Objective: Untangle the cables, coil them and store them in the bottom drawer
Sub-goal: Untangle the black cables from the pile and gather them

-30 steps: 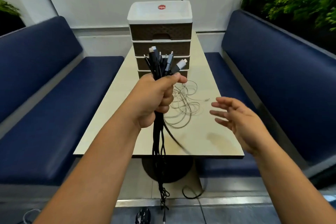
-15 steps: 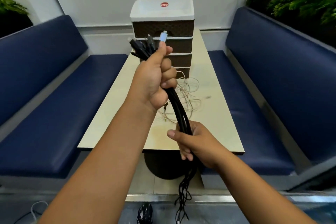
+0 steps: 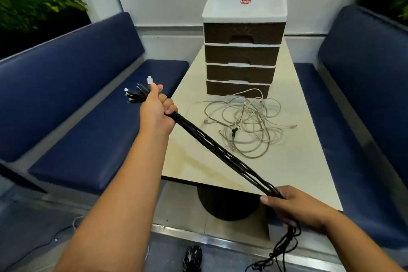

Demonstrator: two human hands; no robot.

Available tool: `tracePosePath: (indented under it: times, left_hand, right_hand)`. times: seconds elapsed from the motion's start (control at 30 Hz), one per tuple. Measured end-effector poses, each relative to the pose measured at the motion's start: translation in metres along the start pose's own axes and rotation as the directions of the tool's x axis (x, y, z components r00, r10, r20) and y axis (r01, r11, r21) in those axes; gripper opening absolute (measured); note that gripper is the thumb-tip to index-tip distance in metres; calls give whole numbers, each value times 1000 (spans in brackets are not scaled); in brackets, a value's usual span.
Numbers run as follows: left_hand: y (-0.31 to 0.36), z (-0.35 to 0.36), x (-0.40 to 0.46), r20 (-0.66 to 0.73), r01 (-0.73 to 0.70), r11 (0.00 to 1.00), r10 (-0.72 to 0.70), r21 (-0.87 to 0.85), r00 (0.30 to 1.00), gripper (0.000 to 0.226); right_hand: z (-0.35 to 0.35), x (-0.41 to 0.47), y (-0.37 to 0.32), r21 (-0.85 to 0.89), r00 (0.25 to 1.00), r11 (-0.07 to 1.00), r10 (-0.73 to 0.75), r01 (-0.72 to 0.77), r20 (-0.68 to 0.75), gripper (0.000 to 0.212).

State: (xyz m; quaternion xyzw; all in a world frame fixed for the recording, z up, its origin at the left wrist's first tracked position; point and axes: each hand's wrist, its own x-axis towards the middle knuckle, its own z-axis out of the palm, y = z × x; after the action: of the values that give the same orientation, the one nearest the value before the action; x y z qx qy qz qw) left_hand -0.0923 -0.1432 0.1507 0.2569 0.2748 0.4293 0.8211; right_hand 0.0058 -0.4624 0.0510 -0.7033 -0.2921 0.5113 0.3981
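Left hand (image 3: 157, 110) and right hand (image 3: 294, 206) grip black cables (image 3: 217, 149).

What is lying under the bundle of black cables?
Under the black cables, stretched between left hand and right hand, lies bare table. The white cables lie beside, not beneath.

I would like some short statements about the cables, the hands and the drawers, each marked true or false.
1. The left hand grips the black cables near their plugs. True.
2. The right hand is empty. False: it holds the same black cables lower down.
3. The white cables lie loose on the table. True.
4. The bottom drawer of the drawer unit is pulled open. False: all drawers are closed.
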Motion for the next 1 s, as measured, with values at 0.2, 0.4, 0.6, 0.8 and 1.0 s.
tracePosePath:
  times: [0.2, 0.4, 0.6, 0.8, 1.0]
  left_hand:
    - [-1, -78, 56, -142, 70, 992, -55, 109, 988, 16]
    - [11, -143, 103, -404, 205, 975, -156, 81, 901, 29]
    - [22, -192, 145, -516, 330, 938, -233, 102, 824, 28]
    - [24, -234, 177, -496, 568, 788, -405, 238, 768, 25]
    - [51, -223, 164, -613, 610, -88, -216, 788, 760, 99]
  right_hand:
    - [-16, 27, -42, -182, 986, 983, -38, 8, -165, 35]
    - [-6, 89, -82, -217, 991, 974, 42, -69, -126, 33]
    - [14, 153, -106, -213, 987, 966, 122, -143, -108, 32]
    - [25, 198, -112, -175, 971, 962, 184, -210, -154, 32]
    - [32, 222, -111, -293, 969, 932, 163, -213, -188, 39]
